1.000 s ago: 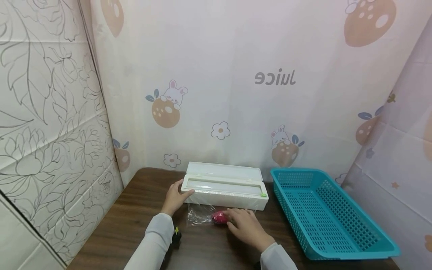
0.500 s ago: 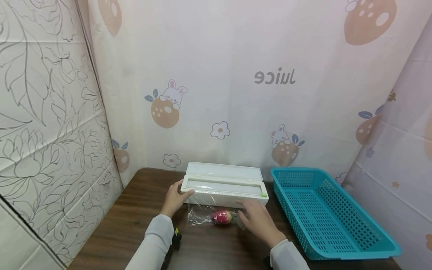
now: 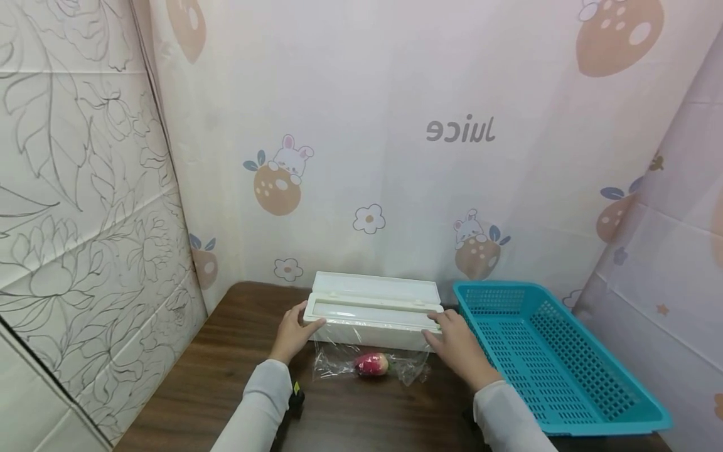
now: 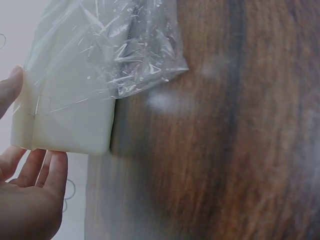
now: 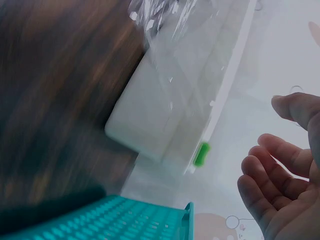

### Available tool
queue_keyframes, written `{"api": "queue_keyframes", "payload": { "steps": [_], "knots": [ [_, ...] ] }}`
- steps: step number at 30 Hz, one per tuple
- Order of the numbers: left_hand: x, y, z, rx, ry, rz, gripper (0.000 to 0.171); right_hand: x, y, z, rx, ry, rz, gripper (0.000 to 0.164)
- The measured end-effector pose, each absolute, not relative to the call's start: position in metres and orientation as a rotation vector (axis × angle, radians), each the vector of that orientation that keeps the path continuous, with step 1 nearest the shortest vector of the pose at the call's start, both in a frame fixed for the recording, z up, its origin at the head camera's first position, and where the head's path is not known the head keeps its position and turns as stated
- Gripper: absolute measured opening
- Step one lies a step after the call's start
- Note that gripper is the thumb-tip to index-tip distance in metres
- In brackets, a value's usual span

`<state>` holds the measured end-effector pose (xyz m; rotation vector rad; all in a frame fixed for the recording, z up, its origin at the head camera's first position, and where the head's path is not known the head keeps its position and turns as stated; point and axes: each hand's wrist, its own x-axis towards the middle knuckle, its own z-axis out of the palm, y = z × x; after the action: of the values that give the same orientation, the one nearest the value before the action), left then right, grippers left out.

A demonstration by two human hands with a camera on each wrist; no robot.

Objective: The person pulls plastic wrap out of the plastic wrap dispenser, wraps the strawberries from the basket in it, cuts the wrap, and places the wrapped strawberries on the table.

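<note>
A white cling film dispenser [image 3: 367, 334] stands at the table's back with its lid [image 3: 375, 287] raised. My left hand [image 3: 290, 334] holds its left end, thumb at the upper front edge and fingers against the end in the left wrist view. My right hand [image 3: 460, 350] is at the right end, fingers loosely bent, apart from the dispenser in the right wrist view. Near it is the green cutter slider [image 5: 202, 154]. Clear cling film [image 3: 337, 363] hangs from the front onto the table, with a small red, pale-ended fruit-like item [image 3: 371, 364] under or in it.
A turquoise perforated basket [image 3: 565, 425] stands right of the dispenser, close to my right forearm. The dark wood table [image 3: 361, 414] meets a printed curtain [image 3: 367, 157] at the back. Another patterned curtain [image 3: 85, 207] hangs on the left.
My right hand has left the red item and moved right and back to the dispenser's right end, uncovering the item's pale end and the film. My left hand has stayed in place.
</note>
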<state>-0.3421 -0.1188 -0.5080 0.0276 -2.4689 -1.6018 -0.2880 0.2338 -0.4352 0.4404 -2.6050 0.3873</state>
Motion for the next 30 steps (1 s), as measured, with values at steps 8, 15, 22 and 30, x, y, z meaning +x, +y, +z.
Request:
{"api": "queue_keyframes", "payload": {
  "steps": [8,15,22,30],
  "knots": [
    [-0.342,-0.118,-0.510,-0.001,-2.457,-1.606,0.081,-0.305,0.252,-0.421,0.409,-2.805,0.334,0.045],
    [-0.341,-0.118,-0.510,0.009,-2.460,-1.613,0.082,-0.316,0.256,-0.425,0.396,-2.884,0.423,0.044],
    [-0.341,-0.116,-0.508,0.001,-2.469,-1.587,0.081,-0.322,0.256,-0.434,0.358,-2.902,0.431,0.035],
    [-0.339,-0.117,-0.505,0.015,-2.447,-1.611,0.080,-0.326,0.257,-0.440,0.379,-2.847,0.414,0.033]
  ]
}}
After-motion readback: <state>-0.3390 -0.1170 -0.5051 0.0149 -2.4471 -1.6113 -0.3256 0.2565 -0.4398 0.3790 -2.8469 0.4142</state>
